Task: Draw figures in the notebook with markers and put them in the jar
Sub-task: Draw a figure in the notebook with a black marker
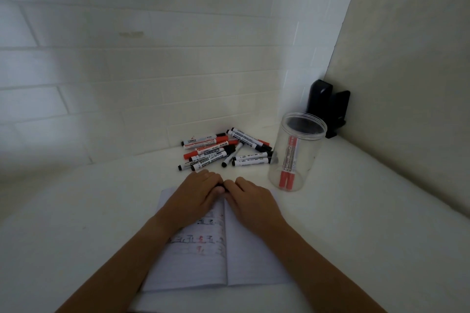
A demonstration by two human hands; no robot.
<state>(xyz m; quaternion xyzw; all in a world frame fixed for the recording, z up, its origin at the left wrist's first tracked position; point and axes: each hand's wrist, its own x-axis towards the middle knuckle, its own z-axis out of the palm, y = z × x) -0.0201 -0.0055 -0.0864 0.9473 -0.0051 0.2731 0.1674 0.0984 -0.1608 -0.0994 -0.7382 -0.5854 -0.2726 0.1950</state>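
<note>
An open notebook (244, 256) lies on the white table, its left page carrying rows of small black and red figures. Over its top edge my left hand (197, 194) and my right hand (250, 197) meet, both curled round a black-tipped marker (220, 187) of which only a dark bit shows between the fingers. A pile of several red and black whiteboard markers (223, 150) lies just beyond the hands. To the right stands a clear plastic jar (296, 152), upright and open, holding two red markers (288, 162).
A black device (328, 107) stands in the corner behind the jar. A white tiled wall (152, 71) runs along the back and a plain beige wall (407, 84) closes the right side. The white tabletop (76, 223) stretches left and right of the notebook.
</note>
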